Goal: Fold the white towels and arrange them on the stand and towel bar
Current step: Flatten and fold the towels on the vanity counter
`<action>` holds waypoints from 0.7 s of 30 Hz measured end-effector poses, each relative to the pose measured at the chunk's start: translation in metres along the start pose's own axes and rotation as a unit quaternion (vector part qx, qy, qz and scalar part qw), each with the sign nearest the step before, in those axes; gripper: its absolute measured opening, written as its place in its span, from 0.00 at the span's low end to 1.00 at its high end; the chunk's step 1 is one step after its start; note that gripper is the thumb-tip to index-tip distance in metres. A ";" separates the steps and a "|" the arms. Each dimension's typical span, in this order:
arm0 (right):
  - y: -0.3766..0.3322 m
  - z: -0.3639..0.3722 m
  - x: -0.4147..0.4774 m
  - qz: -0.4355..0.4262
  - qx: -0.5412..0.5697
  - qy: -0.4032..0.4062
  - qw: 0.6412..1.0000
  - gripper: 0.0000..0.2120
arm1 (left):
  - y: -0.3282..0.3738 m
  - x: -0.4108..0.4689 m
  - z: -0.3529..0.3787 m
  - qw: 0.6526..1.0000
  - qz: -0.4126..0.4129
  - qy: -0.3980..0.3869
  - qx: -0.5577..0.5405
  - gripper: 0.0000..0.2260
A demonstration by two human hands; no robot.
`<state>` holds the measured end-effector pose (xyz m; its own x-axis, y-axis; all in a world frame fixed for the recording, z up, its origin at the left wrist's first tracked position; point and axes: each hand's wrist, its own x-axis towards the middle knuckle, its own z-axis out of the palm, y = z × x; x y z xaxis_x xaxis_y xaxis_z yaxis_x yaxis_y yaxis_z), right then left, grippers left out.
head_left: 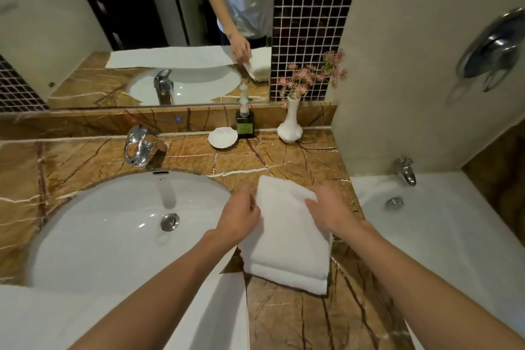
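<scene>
A folded white towel [287,239] lies on the brown marble counter [298,318] to the right of the sink. My left hand [240,214] grips its left edge, fingers curled round the cloth. My right hand [331,212] grips the towel's upper right part, thumb on top. A second white towel [56,318] lies spread along the counter's front edge at the lower left, under my left forearm. No stand or towel bar is in view.
An oval white sink [119,233] with a chrome tap [140,145] fills the left. At the back stand a white soap dish [223,137], a dark bottle [245,122] and a white vase with pink flowers [290,125]. A bathtub [443,236] lies to the right.
</scene>
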<state>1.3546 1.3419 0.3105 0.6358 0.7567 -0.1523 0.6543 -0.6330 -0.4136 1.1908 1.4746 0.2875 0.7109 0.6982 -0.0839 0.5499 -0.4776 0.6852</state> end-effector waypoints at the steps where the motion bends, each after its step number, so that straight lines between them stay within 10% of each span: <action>1: -0.004 -0.002 -0.003 -0.003 0.001 0.015 1.000 0.08 | 0.001 0.002 -0.002 1.000 -0.006 0.002 -0.012 0.15; 8: -0.021 -0.006 -0.052 -0.093 0.053 0.041 0.993 0.12 | 0.009 0.002 -0.027 0.996 0.086 -0.018 0.034 0.36; 14: -0.024 -0.002 -0.101 -0.110 0.024 0.060 0.992 0.11 | 0.018 -0.024 -0.050 0.937 0.263 -0.027 0.227 0.17; 21: -0.029 0.011 -0.176 -0.105 0.002 0.097 0.990 0.13 | 0.016 -0.111 -0.054 0.936 0.243 0.024 0.254 0.13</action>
<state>1.2197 1.2289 0.3397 0.5523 0.8260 0.1131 0.7794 -0.4634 -0.4216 1.0973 1.4183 0.3469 0.9171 0.3507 0.1897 0.3132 -0.9281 0.2013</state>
